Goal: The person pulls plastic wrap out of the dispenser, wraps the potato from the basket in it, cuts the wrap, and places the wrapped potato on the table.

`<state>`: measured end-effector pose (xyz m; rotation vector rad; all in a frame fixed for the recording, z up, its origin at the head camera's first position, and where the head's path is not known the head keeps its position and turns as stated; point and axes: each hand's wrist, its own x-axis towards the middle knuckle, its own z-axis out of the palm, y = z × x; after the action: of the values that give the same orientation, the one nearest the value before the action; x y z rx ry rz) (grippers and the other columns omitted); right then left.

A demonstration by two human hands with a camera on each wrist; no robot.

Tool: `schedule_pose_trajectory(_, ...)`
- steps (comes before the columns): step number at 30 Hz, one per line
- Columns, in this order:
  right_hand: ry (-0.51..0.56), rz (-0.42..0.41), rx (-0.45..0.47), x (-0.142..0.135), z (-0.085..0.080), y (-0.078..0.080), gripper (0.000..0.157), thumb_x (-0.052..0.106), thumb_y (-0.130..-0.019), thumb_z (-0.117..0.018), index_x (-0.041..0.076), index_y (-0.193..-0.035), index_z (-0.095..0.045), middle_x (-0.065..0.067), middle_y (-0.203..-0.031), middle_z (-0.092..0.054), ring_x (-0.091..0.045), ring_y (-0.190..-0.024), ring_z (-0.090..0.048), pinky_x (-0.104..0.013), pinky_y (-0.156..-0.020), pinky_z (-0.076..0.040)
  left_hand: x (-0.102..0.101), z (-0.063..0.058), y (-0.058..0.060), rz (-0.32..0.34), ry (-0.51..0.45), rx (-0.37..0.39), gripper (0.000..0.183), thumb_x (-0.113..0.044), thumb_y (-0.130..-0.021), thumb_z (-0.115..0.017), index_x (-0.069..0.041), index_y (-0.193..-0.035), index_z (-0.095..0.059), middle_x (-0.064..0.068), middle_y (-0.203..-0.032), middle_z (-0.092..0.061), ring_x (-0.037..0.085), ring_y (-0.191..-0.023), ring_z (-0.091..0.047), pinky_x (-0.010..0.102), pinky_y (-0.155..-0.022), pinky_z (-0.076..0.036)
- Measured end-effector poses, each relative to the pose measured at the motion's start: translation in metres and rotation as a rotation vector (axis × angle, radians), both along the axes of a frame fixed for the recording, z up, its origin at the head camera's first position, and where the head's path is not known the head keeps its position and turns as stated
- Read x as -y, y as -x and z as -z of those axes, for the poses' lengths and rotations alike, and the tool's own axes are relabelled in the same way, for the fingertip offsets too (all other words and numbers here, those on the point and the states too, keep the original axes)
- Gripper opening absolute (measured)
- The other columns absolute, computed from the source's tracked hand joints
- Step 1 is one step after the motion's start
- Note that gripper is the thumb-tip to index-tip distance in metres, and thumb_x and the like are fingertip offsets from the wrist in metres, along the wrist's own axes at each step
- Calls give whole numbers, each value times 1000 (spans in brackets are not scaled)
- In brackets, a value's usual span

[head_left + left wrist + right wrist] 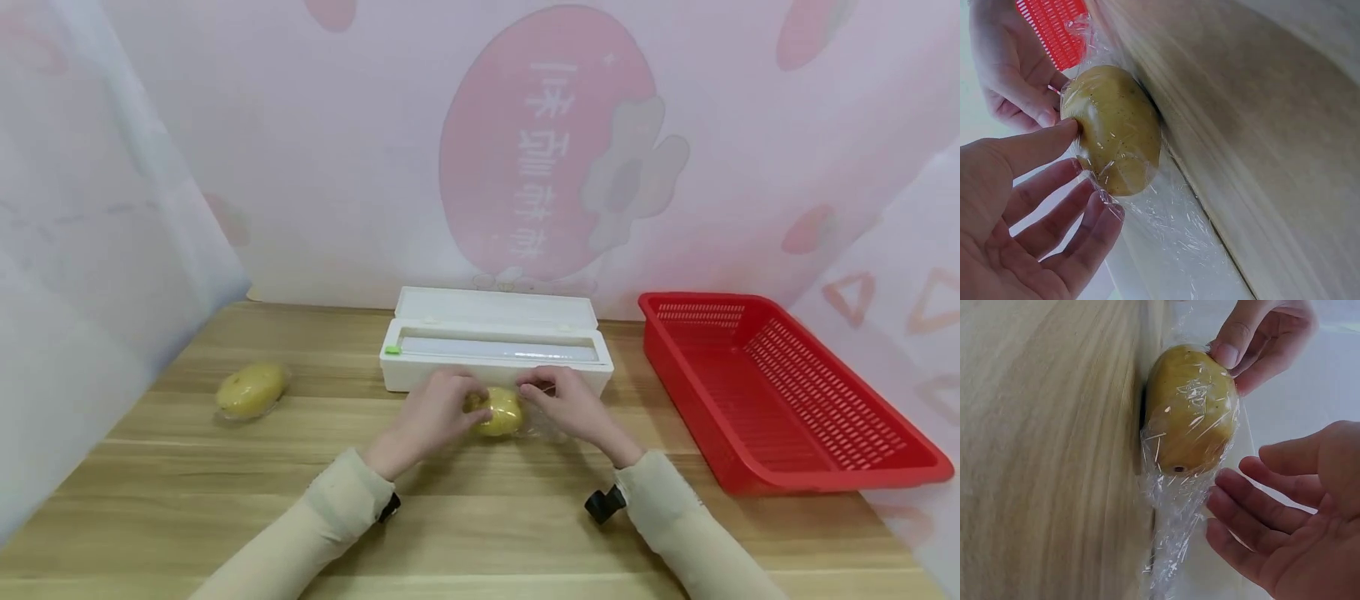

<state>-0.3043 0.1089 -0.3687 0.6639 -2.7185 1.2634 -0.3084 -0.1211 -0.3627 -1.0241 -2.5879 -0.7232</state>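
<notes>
A yellow potato (504, 412) in clear cling film lies on the table, just in front of a white cling film box (498, 375). My left hand (441, 410) holds the potato at its left end, the thumb on its upper side and the fingers at the film. Beyond the other end, loose film (1175, 531) trails off in a crumpled tail. My right hand (572, 407) is beside that tail, its fingers loosely bent and spread; the right wrist view shows nothing gripped between thumb and fingers. Some fingertips are close to the film; whether they touch it I cannot tell.
Another film-wrapped potato (251, 390) lies on the left of the wooden table (225, 517). To the right stands a red plastic basket (690, 400) with slotted walls. The box's lid (495, 307) is raised towards the printed curtain, and a green slider (392, 350) sits on its left edge.
</notes>
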Motion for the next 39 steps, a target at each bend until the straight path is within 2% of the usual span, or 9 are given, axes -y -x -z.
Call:
schedule_pose_trajectory(5, 24, -36, -6, -1, 4, 2, 21, 11, -98, -62, 1, -114, -71, -8, -109, -70, -22, -99, -64, -40, -86, -52, 0, -2, 0, 26, -14, -23, 19, -17, -75, -87, -8, -89, -76, 1, -89, -69, 17, -79, -61, 32, -71, -49)
schedule_pose_trajectory(9, 41, -85, -10, -1, 8, 3, 22, 7, -97, -62, 1, -116, -70, -9, -113, -69, -24, -104, -63, -40, -87, -52, 1, -2, -1, 47, -9, -8, 19, -15, -75, -87, -9, -89, -76, 0, -91, -69, 18, -81, -62, 32, -72, -50)
schedule_pose_trajectory(14, 40, -106, 32, -1, 13, 3, 26, 4, -96, -64, 4, -121, -70, -9, -116, -68, -22, -101, -65, -35, -83, -53, 2, -1, -2, 71, -9, 16, 16, -12, -76, -86, -8, -88, -76, 1, -93, -70, 19, -84, -64, 32, -73, -51)
schedule_pose_trajectory(19, 27, -127, 56, 0, 10, 4, 31, 6, -95, -65, 4, -126, -66, -9, -117, -68, -19, -94, -65, -33, -78, -54, 3, -4, 1, 75, -33, 8, 11, -8, -77, -84, -8, -84, -76, 2, -91, -71, 19, -85, -66, 32, -78, -52)
schedule_pose_trajectory(25, 34, -208, 132, 2, 9, 1, 40, 13, -96, -65, 7, -135, -60, -12, -116, -68, -24, -91, -65, -33, -74, -55, 2, -3, 2, 57, -56, 51, 6, -10, -81, -81, -9, -82, -75, 2, -88, -71, 20, -84, -67, 33, -78, -52)
schedule_pose_trajectory(29, 27, -220, 167, 2, 10, -1, 41, 19, -97, -65, 12, -137, -59, -7, -117, -68, -23, -93, -64, -33, -75, -55, 2, 0, 2, 41, -74, 93, 9, -16, -82, -81, -11, -83, -74, 0, -85, -70, 19, -80, -65, 31, -73, -51)
schedule_pose_trajectory(33, 22, -224, 171, 4, 10, -3, 45, 18, -96, -67, 10, -139, -57, -8, -117, -68, -24, -92, -64, -34, -75, -54, 3, 2, 1, 59, -95, 107, 19, -24, -81, -83, -9, -86, -73, 1, -87, -70, 18, -79, -64, 31, -70, -50)
schedule_pose_trajectory(39, 6, -243, 168, 4, 8, -3, 51, 20, -94, -69, 11, -142, -53, -9, -109, -69, -22, -89, -65, -34, -75, -55, 2, 1, 2, 94, -101, 150, 26, -24, -78, -85, -6, -93, -73, 3, -93, -70, 17, -81, -63, 31, -71, -49)
